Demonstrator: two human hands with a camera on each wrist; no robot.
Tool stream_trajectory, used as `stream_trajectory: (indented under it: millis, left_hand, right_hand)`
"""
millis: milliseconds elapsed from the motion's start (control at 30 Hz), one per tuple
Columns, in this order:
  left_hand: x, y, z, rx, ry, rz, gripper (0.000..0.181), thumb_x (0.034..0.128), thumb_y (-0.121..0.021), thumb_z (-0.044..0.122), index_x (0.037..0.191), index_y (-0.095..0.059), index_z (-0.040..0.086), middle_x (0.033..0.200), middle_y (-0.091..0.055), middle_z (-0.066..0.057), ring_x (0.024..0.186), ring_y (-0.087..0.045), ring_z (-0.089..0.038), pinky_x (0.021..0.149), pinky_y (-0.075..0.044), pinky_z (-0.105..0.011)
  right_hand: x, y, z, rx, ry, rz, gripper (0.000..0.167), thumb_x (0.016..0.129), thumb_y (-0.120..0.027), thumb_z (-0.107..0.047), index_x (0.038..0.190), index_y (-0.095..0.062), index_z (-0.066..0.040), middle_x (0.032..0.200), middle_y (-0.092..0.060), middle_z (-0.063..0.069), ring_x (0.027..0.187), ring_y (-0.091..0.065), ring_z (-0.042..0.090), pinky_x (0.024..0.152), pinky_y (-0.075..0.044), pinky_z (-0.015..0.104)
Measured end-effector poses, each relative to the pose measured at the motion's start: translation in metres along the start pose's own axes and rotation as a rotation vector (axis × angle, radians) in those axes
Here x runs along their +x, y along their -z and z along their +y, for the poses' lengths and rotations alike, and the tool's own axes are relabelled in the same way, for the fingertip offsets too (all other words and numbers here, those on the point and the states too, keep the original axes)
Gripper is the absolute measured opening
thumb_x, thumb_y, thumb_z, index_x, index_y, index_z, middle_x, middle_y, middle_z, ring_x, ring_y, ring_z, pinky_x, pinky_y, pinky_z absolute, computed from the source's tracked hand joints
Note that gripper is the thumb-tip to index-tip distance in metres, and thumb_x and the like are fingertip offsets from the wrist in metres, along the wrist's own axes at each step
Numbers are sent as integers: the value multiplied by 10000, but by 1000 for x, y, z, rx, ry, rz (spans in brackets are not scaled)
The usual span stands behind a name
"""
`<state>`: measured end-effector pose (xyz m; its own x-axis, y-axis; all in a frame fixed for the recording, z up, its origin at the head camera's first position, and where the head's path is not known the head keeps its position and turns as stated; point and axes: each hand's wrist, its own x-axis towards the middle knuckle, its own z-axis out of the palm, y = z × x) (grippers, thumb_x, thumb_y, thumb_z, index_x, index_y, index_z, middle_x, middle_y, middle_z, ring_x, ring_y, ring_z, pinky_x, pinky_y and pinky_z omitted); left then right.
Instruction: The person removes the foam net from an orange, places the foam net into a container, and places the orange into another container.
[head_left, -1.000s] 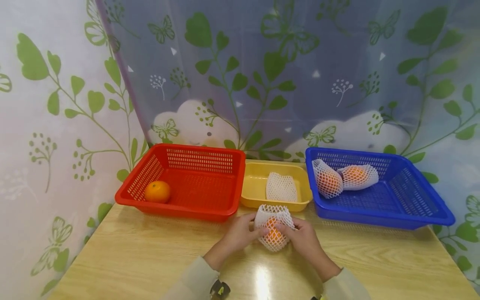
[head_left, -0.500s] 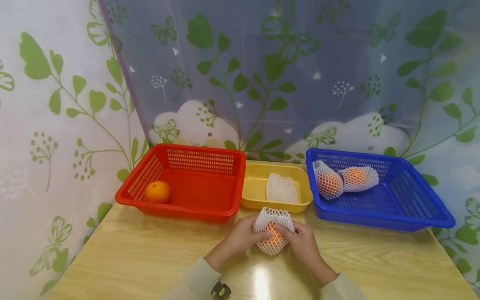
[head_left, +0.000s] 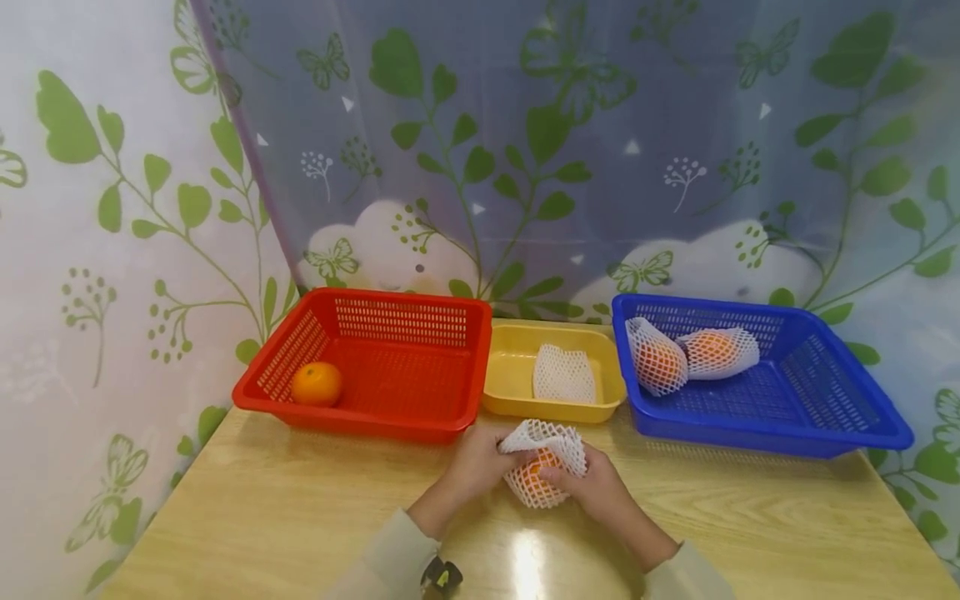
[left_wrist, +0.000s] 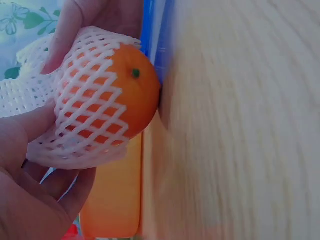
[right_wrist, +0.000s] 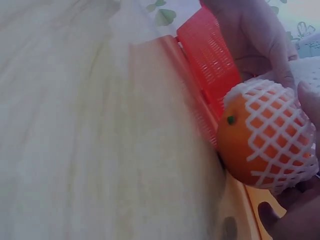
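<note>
"Left hand (head_left: pixel 477 460) has edged up; it and the right hand (head_left: pixel 600 485) grip, fingers curled, one round orange fruit (left_wrist: pixel 139 97) partly inside white foam netting (head_left: pixel 542 432)."

"Two netted fruits (head_left: pixel 658 364) done, blue plastic basket (head_left: pixel 750 440); one bare fruit (head_left: pixel 317 384) left, red plastic basket (head_left: pixel 375 424)."

Was a round orange (left_wrist: pixel 136 95), showed a green stem spot (left_wrist: pixel 136 73) on its bare end, sat partly sleeved in a white foam net (head_left: pixel 549 437), crumpled toward the far end, was held near the yellow tray (head_left: pixel 525 408).
</note>
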<state>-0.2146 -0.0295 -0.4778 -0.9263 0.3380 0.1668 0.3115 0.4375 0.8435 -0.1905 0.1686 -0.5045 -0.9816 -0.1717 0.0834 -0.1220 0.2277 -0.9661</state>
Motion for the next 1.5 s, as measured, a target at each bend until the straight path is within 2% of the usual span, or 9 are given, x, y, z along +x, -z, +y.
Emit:
stream_trajectory:
  millis: [100, 267, 533, 700, 867, 967, 1200, 1400, 1500]
  left_hand:
    - [-1, 0, 1, 3, 3, 10, 129, 816, -782, 109, 939, -768, 73, 853, -726, 32, 701, -534, -41, 659, -511, -211]
    - [-2, -2, -1, -10, 4, 8, 145, 823, -779, 127, 954, -756, 66, 845, -721, 18, 686, -526, -45, 638, -508, -216]
    - [-3, -2, -3, -63, 5, -18, 217, 852, -759, 199, 1011, -725, 55, 883, -719, -14, 705, -574, -53, 643, -535, -217]
    - [-2, -1, -2, -103, 14, -56, 313, 866, -746, 237, 1109, -687, 49, 1010, -713, -53, 872, -666, -136, 728, -561, -240]
    - [-1, -1, -1, -139, 17, -135, 393, 863, -747, 228, 1206, -643, 66, 1114, -690, -54, 983, -656, -156, 794, -547, -229]
    - [-2, -2, -1, -143, 15, -147, 423, 858, -751, 208, 1238, -624, 73, 1139, -680, -49, 1010, -642, -144, 824, -533, -222]
    - [-2, -5, -6, -129, 20, -166, 435, 890, -718, 267, 1279, -601, 112, 1168, -668, -14, 1032, -627, -124, 862, -523, -250]
    - [-2, -7, -8, -89, 18, -174, 434, 879, -727, 299, 1246, -619, 94, 1087, -690, 2, 933, -624, -76, 826, -524, -248]
    - [-3, -7, -8, -85, 5, -159, 386, 878, -727, 278, 1203, -642, 89, 1064, -692, 1, 912, -620, -69, 814, -527, -242]
  right_hand:
    - [-2, 0, 1, -9, -12, -41, 371, 856, -751, -142, 1158, -626, 34, 1011, -690, 113, 875, -636, 99, 797, -534, 255]
    - [-6, 1, 0, -13, -6, 4, 383, 830, -776, -149, 1147, -637, 15, 996, -693, 93, 861, -637, 106, 775, -534, 249]
    - [-5, 4, 1, -40, 44, 15, 335, 830, -773, -131, 1106, -658, 20, 964, -712, 99, 825, -659, 99, 740, -552, 257]
    - [-2, 6, 0, -29, 40, 79, 247, 860, -740, -122, 1044, -691, 35, 915, -724, 104, 782, -652, 84, 712, -549, 248]
    - [4, 6, -3, 41, 25, 188, 204, 869, -731, -122, 979, -723, 50, 876, -725, 102, 747, -623, 67, 666, -530, 224]
    - [7, 3, -3, 57, 42, 217, 197, 859, -740, -113, 954, -727, 59, 844, -723, 71, 723, -608, 62, 639, -516, 217]
    - [4, 0, -2, 21, 60, 207, 183, 859, -740, -112, 952, -727, 46, 872, -729, 107, 746, -626, 57, 662, -530, 215]
    - [1, 0, -1, 8, 32, 180, 200, 884, -720, -149, 956, -722, 38, 887, -727, 115, 759, -629, 72, 671, -534, 225]
    - [0, 1, 0, -8, 48, 172, 204, 901, -700, -151, 977, -714, 37, 895, -723, 116, 768, -631, 78, 678, -539, 235]
